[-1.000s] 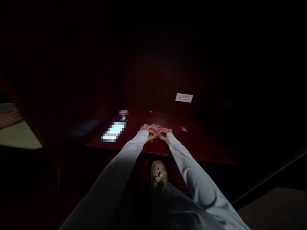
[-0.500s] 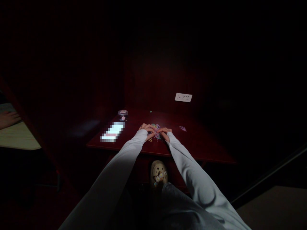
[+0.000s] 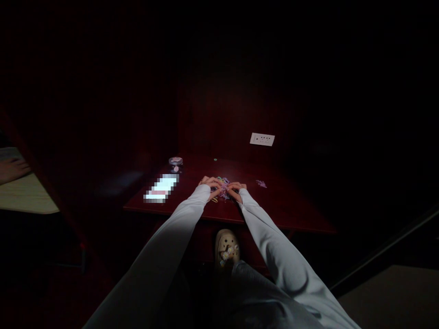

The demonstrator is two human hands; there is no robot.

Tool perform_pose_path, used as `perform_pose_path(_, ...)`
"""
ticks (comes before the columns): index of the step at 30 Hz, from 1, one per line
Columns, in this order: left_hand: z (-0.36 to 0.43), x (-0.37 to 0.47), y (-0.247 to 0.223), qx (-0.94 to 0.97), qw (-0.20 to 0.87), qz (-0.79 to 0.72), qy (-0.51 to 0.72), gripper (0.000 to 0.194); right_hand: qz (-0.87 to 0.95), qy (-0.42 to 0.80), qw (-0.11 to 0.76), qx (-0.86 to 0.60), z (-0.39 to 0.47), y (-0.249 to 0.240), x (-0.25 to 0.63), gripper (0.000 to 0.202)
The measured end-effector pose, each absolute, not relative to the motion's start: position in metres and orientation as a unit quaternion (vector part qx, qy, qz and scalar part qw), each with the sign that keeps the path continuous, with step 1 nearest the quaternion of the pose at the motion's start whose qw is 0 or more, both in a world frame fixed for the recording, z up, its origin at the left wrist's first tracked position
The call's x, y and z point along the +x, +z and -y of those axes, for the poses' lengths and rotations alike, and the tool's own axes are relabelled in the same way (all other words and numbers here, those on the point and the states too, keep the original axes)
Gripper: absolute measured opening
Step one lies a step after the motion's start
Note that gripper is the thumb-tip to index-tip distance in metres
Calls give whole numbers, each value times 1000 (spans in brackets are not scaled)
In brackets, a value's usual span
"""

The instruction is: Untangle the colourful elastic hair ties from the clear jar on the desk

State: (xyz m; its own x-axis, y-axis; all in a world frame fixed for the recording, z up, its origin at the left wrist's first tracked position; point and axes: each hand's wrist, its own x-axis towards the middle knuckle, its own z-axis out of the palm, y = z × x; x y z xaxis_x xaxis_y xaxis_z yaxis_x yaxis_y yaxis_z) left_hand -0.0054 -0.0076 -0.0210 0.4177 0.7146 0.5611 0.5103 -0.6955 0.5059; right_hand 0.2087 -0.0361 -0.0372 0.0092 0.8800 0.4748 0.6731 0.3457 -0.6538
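A loose pile of small coloured bands (image 3: 224,182), mostly purple with some green and yellow, lies on the dark red table (image 3: 192,211). My left hand (image 3: 211,186) is at the left side of the pile, its fingers bent and drawn together. From the right, my right hand (image 3: 236,188) reaches into the same pile with curled fingers. The fingertips of both hands are close together over the bands; what they pinch is too small to make out. A small purple bunch (image 3: 261,183) lies apart, to the right.
A bright, pixelated rectangle (image 3: 162,188) and a round lidded jar (image 3: 176,164) are on the table's left side. One green ring (image 3: 215,159) lies near the back. A white socket plate (image 3: 262,139) is on the back wall. Another person's hand (image 3: 13,170) rests at far left.
The fingers of my right hand have shifted very slightly at the pile. Little else differs.
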Motion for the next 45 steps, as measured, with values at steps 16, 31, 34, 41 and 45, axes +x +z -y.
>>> perform_pose_path(16,13,-16,-11,845,144,-345,383,18,702,121,444,-544,40,-33,209,27)
perform_pose_path(31,13,-15,-12,842,146,-356,378,19,709,120,433,-543,43,-29,208,29)
perform_pose_path(34,11,-14,-14,837,145,-365,381,21,709,120,431,-545,42,-30,208,29)
perform_pose_path(41,10,-12,-17,839,139,-373,371,25,721,119,430,-531,39,-34,210,28)
perform_pose_path(45,9,-11,-18,841,137,-371,369,26,721,119,429,-531,37,-36,211,25)
